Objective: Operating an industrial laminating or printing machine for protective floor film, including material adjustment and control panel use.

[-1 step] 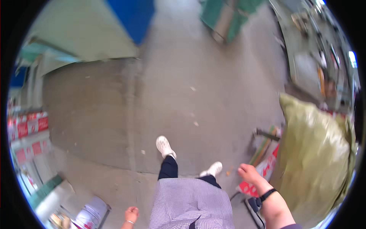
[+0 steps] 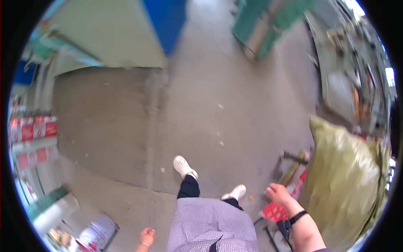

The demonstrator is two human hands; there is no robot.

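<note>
My left hand (image 2: pixel 147 236) hangs at the lower edge, left of my checked apron (image 2: pixel 212 222). Its fingers are curled in and nothing shows in them. A bracelet circles that wrist. My right hand (image 2: pixel 278 194) is held out in front on the right, fingers also curled, with nothing visible in its grip. A black band (image 2: pixel 298 217) is on the right wrist. Close to this hand, a large olive-green sack (image 2: pixel 346 180) stands upright, apart from the fingers. Below me, my white shoes (image 2: pixel 183 166) are in mid-stride on the concrete floor (image 2: pixel 193 122).
A pale panel with a blue side (image 2: pixel 166 25) juts in at the far left. Green machinery (image 2: pixel 260 29) stands ahead. Red-and-white boxes (image 2: pixel 33 129) line the left side; a white bucket (image 2: pixel 97 233) sits lower left. A cluttered bench (image 2: pixel 348 80) runs along the right.
The surroundings have shifted slightly down and to the right in view. Both hands remain curled and in nearly the same places; the floor marks and the sack appear a little lower.
</note>
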